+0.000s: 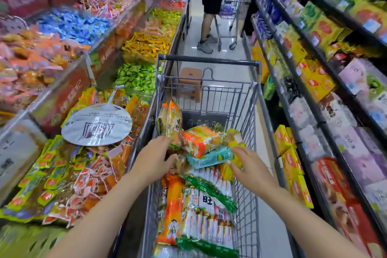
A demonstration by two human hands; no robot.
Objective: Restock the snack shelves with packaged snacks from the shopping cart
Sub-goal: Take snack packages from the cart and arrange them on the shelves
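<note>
Spread, both your left hand and right hand reach the teal packet in the cart; next, close and lift.

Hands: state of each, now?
Left hand: open, reaching into the cart, grips nothing.
Right hand: open, fingers at the teal pack, not closed on it.

- A shop aisle, snack section.
- Open bins of wrapped sweets line one side.
- Shelves of boxed snacks, price tags on their edges.
- A wire shopping cart between them.
</note>
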